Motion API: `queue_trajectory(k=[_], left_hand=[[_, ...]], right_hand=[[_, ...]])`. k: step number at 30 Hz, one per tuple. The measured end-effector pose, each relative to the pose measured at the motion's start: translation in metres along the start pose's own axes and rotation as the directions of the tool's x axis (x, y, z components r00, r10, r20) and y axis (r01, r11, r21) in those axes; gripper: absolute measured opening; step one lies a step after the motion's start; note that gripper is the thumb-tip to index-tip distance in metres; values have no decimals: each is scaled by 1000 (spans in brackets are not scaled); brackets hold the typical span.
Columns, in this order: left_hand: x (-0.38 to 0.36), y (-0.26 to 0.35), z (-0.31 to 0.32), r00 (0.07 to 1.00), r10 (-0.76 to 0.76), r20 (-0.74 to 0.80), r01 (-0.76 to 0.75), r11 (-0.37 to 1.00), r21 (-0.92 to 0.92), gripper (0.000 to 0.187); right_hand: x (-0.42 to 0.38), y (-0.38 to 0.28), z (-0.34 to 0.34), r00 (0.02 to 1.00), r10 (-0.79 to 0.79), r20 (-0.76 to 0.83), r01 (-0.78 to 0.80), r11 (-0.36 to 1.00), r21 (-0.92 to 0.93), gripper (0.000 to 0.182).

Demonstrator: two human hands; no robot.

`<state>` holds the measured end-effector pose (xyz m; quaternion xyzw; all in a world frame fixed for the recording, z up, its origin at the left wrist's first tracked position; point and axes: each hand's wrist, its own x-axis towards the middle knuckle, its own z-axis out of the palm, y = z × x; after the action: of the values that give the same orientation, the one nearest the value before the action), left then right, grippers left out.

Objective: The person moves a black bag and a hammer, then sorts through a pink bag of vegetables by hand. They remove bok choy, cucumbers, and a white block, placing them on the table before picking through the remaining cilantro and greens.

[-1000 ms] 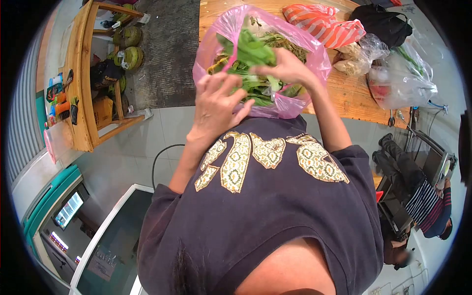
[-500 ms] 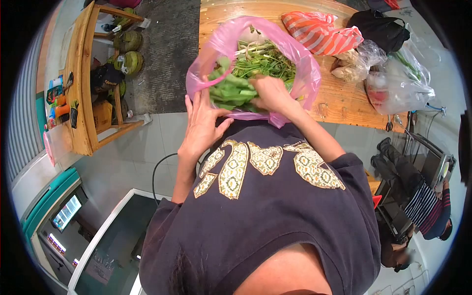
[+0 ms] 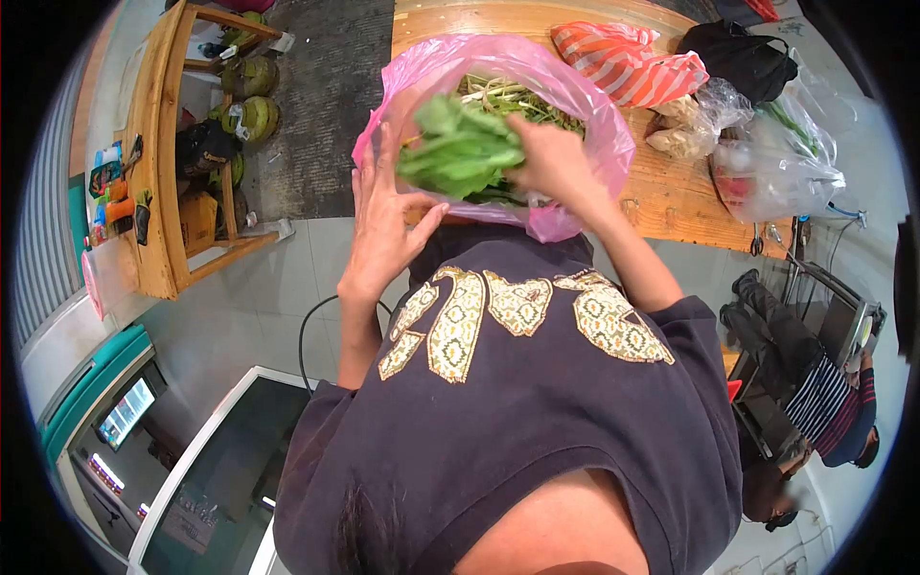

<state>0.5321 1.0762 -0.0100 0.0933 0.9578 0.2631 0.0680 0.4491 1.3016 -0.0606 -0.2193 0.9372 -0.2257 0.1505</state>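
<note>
A pink plastic bag stands wide open at the front edge of the wooden table, with thin green stems and herbs inside. My right hand grips a bunch of leafy greens by its stem end and holds it over the mouth of the bag. The leaves point left and are slightly blurred. My left hand lies against the bag's left side, its fingers stretched out and thumb apart. Part of the bag's contents is hidden beneath the greens.
On the wooden table are a red-and-white striped bag, a black bag and clear bags of produce. Scissors hang at its edge. A wooden shelf with green gas cylinders stands left; people are at right.
My right hand has lifted the leafy greens up from the bag's contents and moved slightly right. The bag's left rim has shifted, and my left hand has moved a little left and down.
</note>
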Motion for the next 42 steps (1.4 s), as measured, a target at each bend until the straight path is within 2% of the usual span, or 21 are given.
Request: queue_trajectory(k=[2, 4, 8, 9, 12, 13, 16, 17, 19, 22, 24, 27, 28, 29, 31, 32, 34, 35, 36, 39, 42], left_hand=[[1, 0, 1, 998, 40, -55, -39, 999, 16, 16], [3, -1, 4, 991, 81, -107, -80, 997, 11, 19], [7, 2, 4, 994, 70, -82, -64, 996, 66, 32], [8, 7, 5, 994, 58, -93, -52, 996, 68, 36], [17, 21, 3, 986, 7, -167, -9, 1000, -12, 44], [20, 24, 2, 981, -14, -195, 3, 999, -52, 45], [26, 19, 21, 992, -127, -6, 127, 992, -28, 30], [33, 21, 28, 1000, -16, 22, 17, 998, -66, 24], [52, 32, 48, 977, 206, 59, -195, 969, -155, 14], [78, 16, 112, 909, 368, 196, -387, 920, 68, 14], [82, 12, 128, 912, 383, 148, -401, 908, 121, 17], [82, 1, 143, 904, 399, 151, -422, 888, 183, 20], [80, -1, 145, 902, 398, 167, -426, 882, 199, 21], [84, -2, 147, 904, 245, 349, -315, 936, 158, 24], [80, -1, 138, 917, 305, 256, -348, 927, 143, 23], [77, -1, 130, 920, 333, 206, -364, 921, 139, 23], [74, 0, 103, 933, 340, 114, -339, 940, -32, 27], [74, 4, 88, 949, 304, 84, -289, 945, -153, 28], [74, 9, 74, 964, 260, 57, -236, 933, -271, 30], [76, 33, 30, 997, 18, 80, 33, 803, -595, 36], [84, 46, 22, 996, 60, -63, -87, 689, -719, 37]], right_hand=[[-1, 11, -24, 996, 70, -61, -69, 998, 10, 52], [6, 44, -28, 996, 91, -24, -74, 914, 399, 50], [-6, 55, -61, 997, 26, 75, -78, 493, 866, 43], [-13, 57, -67, 995, 91, 41, -84, 551, 830, 44], [-38, 55, -88, 959, 176, 222, -252, 171, 952, 44], [-45, 64, -87, 981, 122, 150, -171, 181, 969, 49], [-57, 73, -70, 992, 109, -63, 47, 143, 989, 53], [-59, 72, -65, 980, 194, -36, 32, 25, 999, 53], [-53, 88, -53, 994, 64, -91, 107, -332, 937, 56], [-42, 92, -58, 955, -142, -259, 82, -715, 694, 45], [-50, 94, -59, 959, -83, -272, 127, -732, 669, 41], [-76, 97, -50, 957, 217, -194, 289, -633, 718, 43], [-81, 101, -45, 951, 234, -203, 309, -660, 684, 42], [-86, 107, -40, 944, 250, -214, 328, -687, 649, 42], [-102, 119, -31, 964, 157, -215, 262, -702, 662, 42], [-110, 121, -26, 956, 200, -215, 294, -691, 661, 42], [-121, 120, -21, 932, 290, -216, 358, -663, 657, 42], [-125, 122, -19, 946, 204, -252, 317, -745, 586, 42], [-127, 122, -19, 950, 213, -231, 312, -720, 620, 43], [-123, 102, -28, 951, 286, -114, 277, -630, 725, 43], [-104, 77, -38, 968, 216, 130, 36, -630, 776, 40]])
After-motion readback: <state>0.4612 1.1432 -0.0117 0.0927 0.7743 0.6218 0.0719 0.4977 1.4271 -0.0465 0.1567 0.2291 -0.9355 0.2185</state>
